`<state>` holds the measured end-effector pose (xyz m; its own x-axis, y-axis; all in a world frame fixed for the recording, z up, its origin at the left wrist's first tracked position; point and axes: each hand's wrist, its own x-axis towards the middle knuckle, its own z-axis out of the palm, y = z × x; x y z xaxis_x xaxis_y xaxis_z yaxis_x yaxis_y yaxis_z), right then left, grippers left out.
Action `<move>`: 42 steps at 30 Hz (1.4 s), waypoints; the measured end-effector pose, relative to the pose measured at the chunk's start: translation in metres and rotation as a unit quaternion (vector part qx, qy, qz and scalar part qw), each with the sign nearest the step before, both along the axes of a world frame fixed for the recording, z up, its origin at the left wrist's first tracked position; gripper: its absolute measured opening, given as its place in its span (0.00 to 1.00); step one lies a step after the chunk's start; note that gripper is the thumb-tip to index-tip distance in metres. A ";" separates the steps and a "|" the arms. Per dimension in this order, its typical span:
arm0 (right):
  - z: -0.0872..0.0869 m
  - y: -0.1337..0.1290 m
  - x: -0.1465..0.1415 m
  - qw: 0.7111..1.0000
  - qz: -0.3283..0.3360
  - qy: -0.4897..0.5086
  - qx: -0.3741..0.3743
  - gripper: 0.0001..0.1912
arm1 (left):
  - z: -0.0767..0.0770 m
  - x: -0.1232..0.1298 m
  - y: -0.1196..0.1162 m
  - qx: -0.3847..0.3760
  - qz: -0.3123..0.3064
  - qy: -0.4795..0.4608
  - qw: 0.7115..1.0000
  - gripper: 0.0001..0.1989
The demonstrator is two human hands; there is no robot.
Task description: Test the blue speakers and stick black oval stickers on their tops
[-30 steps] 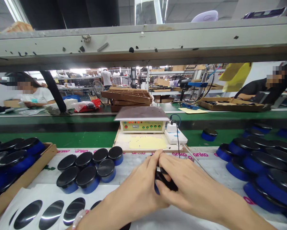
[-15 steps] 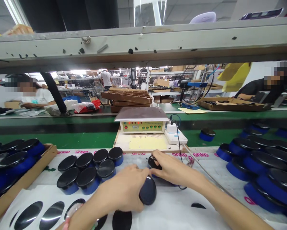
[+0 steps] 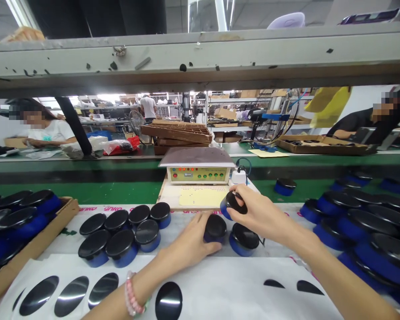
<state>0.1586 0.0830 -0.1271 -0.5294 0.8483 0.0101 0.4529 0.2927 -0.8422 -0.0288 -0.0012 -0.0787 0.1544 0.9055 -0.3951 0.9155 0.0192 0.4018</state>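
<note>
A: What stands at the far left?

B: A cardboard box (image 3: 41, 240), with blue-and-black round pieces (image 3: 18, 221) inside; its right wall makes an edge there. Next comes a group of seven similar pieces (image 3: 122, 247), packed closely. In front of this group lies a white sheet (image 3: 233, 289) with black oval shapes (image 3: 169, 301).

A: And the left hand?

B: The left hand (image 3: 190, 240) comes from the lower left, with a beaded bracelet (image 3: 133, 295) at the wrist. The fingers are half open, bent around the left side of the middle piece (image 3: 215, 227), the thumb at its front. They have hold of it. The group is near, with a strip of table between.

A: What is behind?

B: A control box (image 3: 199, 174) with a yellow paper (image 3: 204, 198) before it, and to the right a white plug (image 3: 239, 177).

A: Where is the right hand?

B: The right hand (image 3: 253, 209) reaches from the lower right, its fingers closed on the raised-looking piece (image 3: 231, 205), which is tilted, by the board's (image 3: 171, 203) front edge. Just below this hand stands the front piece (image 3: 244, 240), near the middle piece.

A: And farther right?

B: One single piece (image 3: 284, 186) on the green surface (image 3: 133, 192), then a crowded pile (image 3: 369, 226), well apart from the fingers.
</note>
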 end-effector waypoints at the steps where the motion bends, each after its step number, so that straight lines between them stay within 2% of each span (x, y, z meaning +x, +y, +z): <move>1: -0.005 0.001 -0.002 1.000 0.001 -0.020 -0.001 0.06 | 0.003 0.003 -0.001 0.009 0.002 0.006 1.000 0.37; 3: -0.015 0.005 -0.003 0.999 0.000 -0.047 -0.013 0.07 | 0.010 0.010 0.000 0.031 -0.017 0.030 0.999 0.33; 6: -0.025 0.013 0.000 0.997 -0.011 -0.074 -0.031 0.08 | 0.012 0.020 0.002 0.066 -0.098 0.071 0.990 0.28; 8: -0.030 0.016 0.003 0.996 -0.018 -0.086 -0.034 0.07 | 0.004 0.027 0.006 0.073 -0.151 0.087 0.982 0.31; 11: -0.037 0.019 0.005 0.995 -0.014 -0.090 -0.038 0.06 | -0.019 0.038 0.012 0.066 -0.210 0.089 0.971 0.36; 14: -0.042 0.021 0.005 0.996 0.004 -0.080 -0.046 0.05 | -0.032 0.049 0.015 0.074 -0.238 0.071 0.966 0.30; 16: -0.044 0.022 0.006 0.996 0.026 -0.064 -0.052 0.05 | -0.023 0.054 0.013 0.097 -0.227 0.043 0.968 0.27; 18: -0.045 0.022 0.006 0.996 0.057 -0.043 -0.055 0.05 | -0.001 0.053 0.007 0.116 -0.186 -0.004 0.976 0.28; 20: -0.047 0.021 0.005 0.994 0.086 -0.026 -0.055 0.06 | 0.025 0.041 -0.002 0.132 -0.125 -0.022 0.983 0.28; 22: -0.051 0.018 0.001 0.993 0.106 -0.015 -0.057 0.08 | 0.043 0.020 -0.012 0.152 -0.057 0.021 0.986 0.27; 23: -0.053 0.016 -0.002 0.992 0.112 -0.010 -0.059 0.08 | 0.047 0.007 -0.017 0.162 -0.023 0.058 0.985 0.26; 25: -0.057 0.012 -0.007 0.991 0.116 -0.002 -0.060 0.09 | 0.046 -0.017 -0.027 0.169 0.033 0.121 0.977 0.24; 28: -0.061 0.010 -0.012 0.992 0.111 0.003 -0.055 0.10 | 0.037 -0.040 -0.039 0.152 0.060 0.157 0.974 0.24; 30: -0.062 0.010 -0.013 0.993 0.106 -0.002 -0.050 0.11 | 0.037 -0.046 -0.044 0.129 0.056 0.151 0.979 0.24; 35: -0.052 0.013 -0.006 0.995 0.091 -0.027 -0.038 0.13 | 0.052 -0.053 -0.050 0.055 0.008 0.140 0.989 0.26; 39: -0.042 0.019 0.004 0.996 0.076 -0.033 -0.028 0.11 | 0.053 -0.064 -0.052 0.049 -0.034 0.159 0.985 0.29; 42: -0.032 0.025 0.018 0.998 0.044 -0.023 -0.026 0.12 | 0.049 -0.066 -0.053 0.073 -0.048 0.173 0.981 0.29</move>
